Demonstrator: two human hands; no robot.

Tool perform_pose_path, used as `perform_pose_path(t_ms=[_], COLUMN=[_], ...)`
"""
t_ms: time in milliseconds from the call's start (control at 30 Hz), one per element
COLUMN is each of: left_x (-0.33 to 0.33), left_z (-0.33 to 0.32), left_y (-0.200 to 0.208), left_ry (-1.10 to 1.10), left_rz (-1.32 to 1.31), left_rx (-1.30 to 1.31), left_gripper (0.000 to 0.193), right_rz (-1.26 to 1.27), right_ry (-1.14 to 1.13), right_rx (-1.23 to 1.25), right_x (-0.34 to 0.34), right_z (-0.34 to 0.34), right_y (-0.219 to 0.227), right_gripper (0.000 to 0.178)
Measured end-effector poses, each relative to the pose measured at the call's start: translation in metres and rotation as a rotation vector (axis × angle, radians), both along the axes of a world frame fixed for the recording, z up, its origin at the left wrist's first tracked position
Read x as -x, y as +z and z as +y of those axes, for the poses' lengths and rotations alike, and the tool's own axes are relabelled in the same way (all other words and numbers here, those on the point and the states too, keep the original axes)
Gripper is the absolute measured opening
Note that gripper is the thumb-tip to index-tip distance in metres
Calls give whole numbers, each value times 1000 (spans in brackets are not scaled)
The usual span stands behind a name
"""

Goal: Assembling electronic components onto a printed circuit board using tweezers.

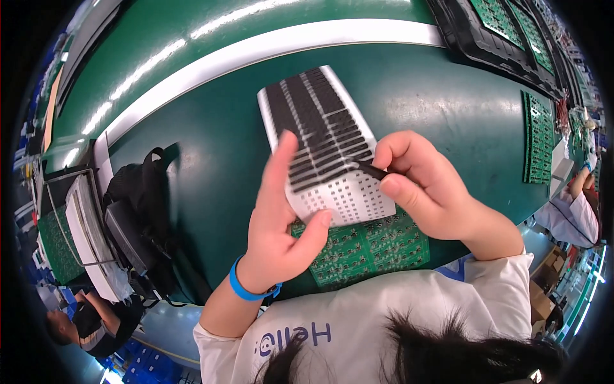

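One shiny green workbench (211, 128), ppl (572, 214) off both sides.
R hand (425, 185) pinches a slim dark tool (371, 170) at the white sheet (339, 201) of black strips (313, 125), mid-bench, partly over a green PCB (371, 249); L hand (275, 217) at sheet's left edge, can't tell if gripping. Blk bag (137, 185) to the L, blk tray (455, 41) w/ green boards (499, 22) far R.

Head fisheye — over near edge of green workbench (470, 109), facing steeply down, close on left hand (274, 233) and right hand (435, 198) mid-frame — wearer's white T-shirt (371, 310) along bottom, straight edges bowing toward the rim.
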State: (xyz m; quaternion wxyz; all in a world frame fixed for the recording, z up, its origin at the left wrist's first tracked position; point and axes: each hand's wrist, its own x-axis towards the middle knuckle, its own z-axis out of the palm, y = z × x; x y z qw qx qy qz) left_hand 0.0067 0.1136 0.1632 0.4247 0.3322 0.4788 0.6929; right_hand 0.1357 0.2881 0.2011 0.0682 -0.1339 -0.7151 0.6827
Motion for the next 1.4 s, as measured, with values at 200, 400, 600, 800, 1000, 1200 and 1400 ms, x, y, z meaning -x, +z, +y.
perform_pose_path(t_ms=[200, 400, 600, 800, 1000, 1200, 1400], left_x=[4, 5, 2, -1, -3, -5, 4], left_z=[9, 2, 0, -2, -2, -2, -7], left_y=[6, 3, 10, 9, 9, 11, 2], left_ry=[104, 177, 190, 204, 193, 228, 441], left_rz=[-248, -124, -140, -131, -179, -71, 119], left_rx=[9, 11, -12, 7, 36, 109, 167], left_gripper=[69, 52, 53, 52, 49, 46, 30], right_rz=[125, 247, 245, 275, 360, 534, 319], right_ry=[72, -192, -197, -224, -293, -338, -246], right_rx=[-482, -1140, -1222, -1243, -1566, -1620, -1398], right_x=[5, -6, -8, -6, -9, -16, -30], right_z=[-3, 15, 15, 11, 8, 14, 16], right_y=[-3, -9, -11, -15, -13, -16, -19], right_gripper=[24, 26, 26, 26, 19, 17, 18])
